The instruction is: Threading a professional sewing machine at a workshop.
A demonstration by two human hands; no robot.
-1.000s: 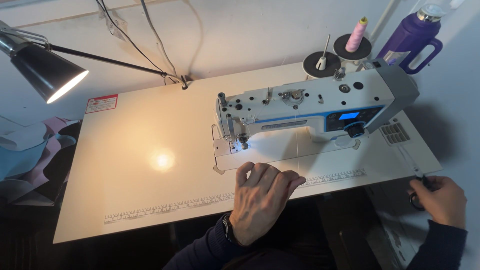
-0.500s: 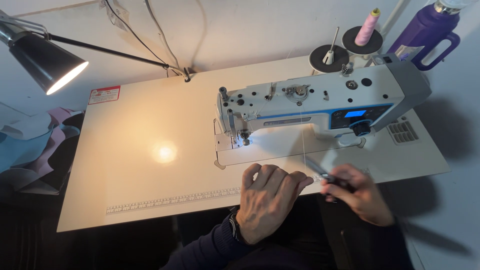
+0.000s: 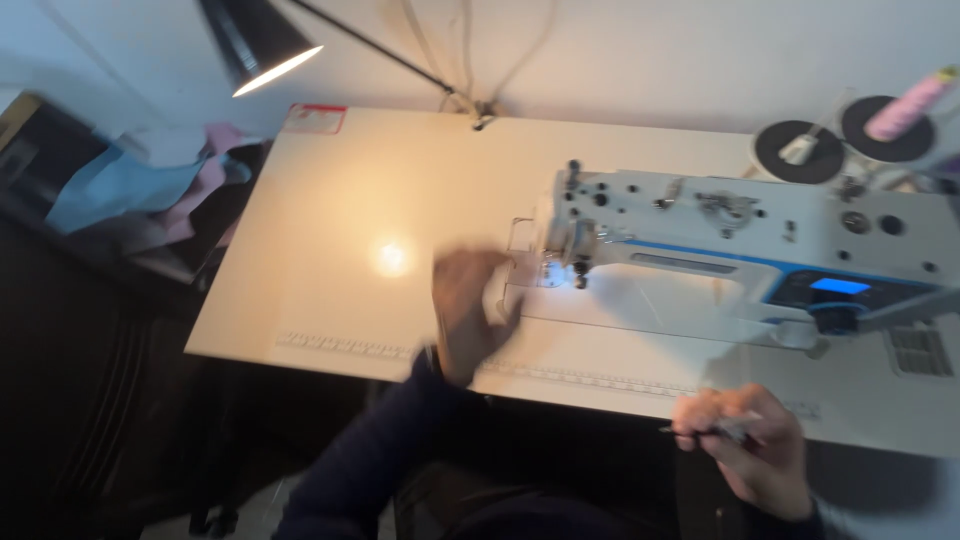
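- The right hand (image 3: 755, 455) is clenched in a grip on a thin, dark metal tool (image 3: 705, 431), probably small scissors, though too blurred to be sure; its tip pokes out to the left.
- That hand sits just off the front edge of the desk (image 3: 330, 200), well below the sewing machine (image 3: 760, 240).
- The left hand (image 3: 470, 310) is a blur over the desk, fingers loose, grasping nothing that I can make out, just left of the lit needle area (image 3: 560, 272).
- A printed ruler strip (image 3: 350, 346) runs along the front edge beneath it.
- Further out: 1 lit lamp (image 3: 255, 45) at the back, a pink thread cone (image 3: 905, 108) at far right, and folded blue and pink cloth (image 3: 130, 185) off the left end.
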